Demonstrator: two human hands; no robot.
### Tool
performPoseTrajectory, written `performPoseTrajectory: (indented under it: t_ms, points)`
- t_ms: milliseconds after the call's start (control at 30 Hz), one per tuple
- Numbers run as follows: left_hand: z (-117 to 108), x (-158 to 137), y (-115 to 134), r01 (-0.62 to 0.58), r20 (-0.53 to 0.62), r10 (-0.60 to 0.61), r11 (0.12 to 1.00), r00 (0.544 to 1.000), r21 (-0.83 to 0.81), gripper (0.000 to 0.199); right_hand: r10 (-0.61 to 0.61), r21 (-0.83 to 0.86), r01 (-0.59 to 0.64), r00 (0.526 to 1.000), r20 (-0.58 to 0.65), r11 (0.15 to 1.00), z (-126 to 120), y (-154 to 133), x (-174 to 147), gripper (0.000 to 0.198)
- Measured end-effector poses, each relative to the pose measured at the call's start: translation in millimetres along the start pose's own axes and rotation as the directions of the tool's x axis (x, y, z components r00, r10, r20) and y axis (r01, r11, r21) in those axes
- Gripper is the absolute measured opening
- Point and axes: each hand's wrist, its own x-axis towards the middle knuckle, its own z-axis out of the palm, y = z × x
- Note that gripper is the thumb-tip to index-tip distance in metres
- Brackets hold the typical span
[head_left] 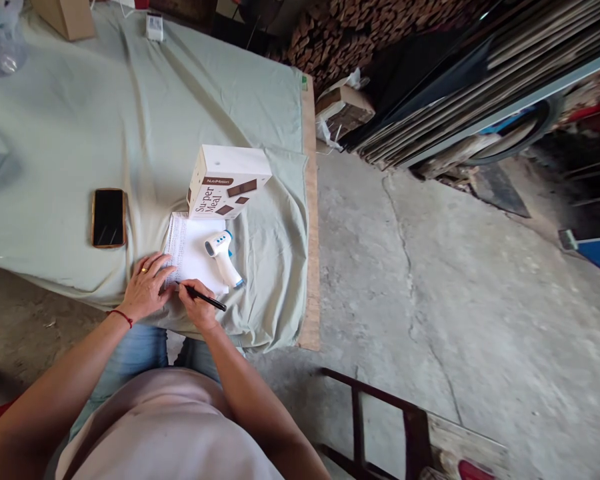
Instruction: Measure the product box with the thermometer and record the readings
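My right hand (199, 307) is closed around a black pen (207, 298), its tip down at the lower left part of a white sheet of paper (195, 247). Rows of small writing run along the sheet's left side. My left hand (150, 283), with a ring and a red wrist cord, lies with fingers spread over the paper's left edge. A white and blue infrared thermometer (223, 257) rests on the right part of the sheet. At the paper's far edge stands a white and brown "Super Meal" box (225, 183), covering some of it.
A phone (109, 218) in an orange-brown case lies left on the green tablecloth (70, 133). Farther back are a small white box (155, 27), a cardboard box (67, 17) and a clear plastic container (0, 43). A dark-framed chair (380, 400) stands on the concrete floor at right.
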Motion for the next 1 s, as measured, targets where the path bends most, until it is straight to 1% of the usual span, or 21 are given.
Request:
performPoseTrajectory:
  t_ms: [200, 333, 467, 700, 833, 1000]
  points:
    - [0.1, 0.0, 0.1, -0.013, -0.005, 0.013, 1.0, 1.0, 0.025, 0.038, -0.092, -0.074, 0.091, 0.996, -0.016, 0.993, 0.1, -1.0, 0.0, 0.015]
    - [0.7, -0.2, 0.1, -0.002, -0.006, 0.002, 1.0, 1.0, 0.001, 0.038, -0.11, -0.102, 0.109, 0.994, 0.0, 0.989, -0.8, -0.9, 0.3, 0.015]
    - [0.8, -0.1, 0.2, -0.004, -0.012, 0.004, 1.0, 1.0, -0.002, 0.039, -0.139, -0.102, 0.133, 0.989, -0.05, 0.986, -0.2, 0.6, 0.5, 0.018]
    - [0.5, 0.0, 0.1, -0.025, -0.018, 0.026, 0.999, 1.0, 0.027, 0.039, -0.122, -0.123, 0.116, 0.992, -0.043, 0.986, 1.9, 3.8, -0.6, 0.014]
    - [0.8, 0.0, -0.1, -0.02, -0.014, 0.02, 1.0, 1.0, 0.022, 0.039, -0.127, -0.105, 0.121, 0.991, -0.045, 0.987, 1.7, 3.9, -0.7, 0.012]
    - [-0.5, 0.6, 0.5, -0.02, -0.012, 0.02, 1.0, 1.0, 0.02, 0.039, -0.094, -0.112, 0.088, 0.994, -0.047, 0.99, 0.7, 2.4, 0.0, 0.014]
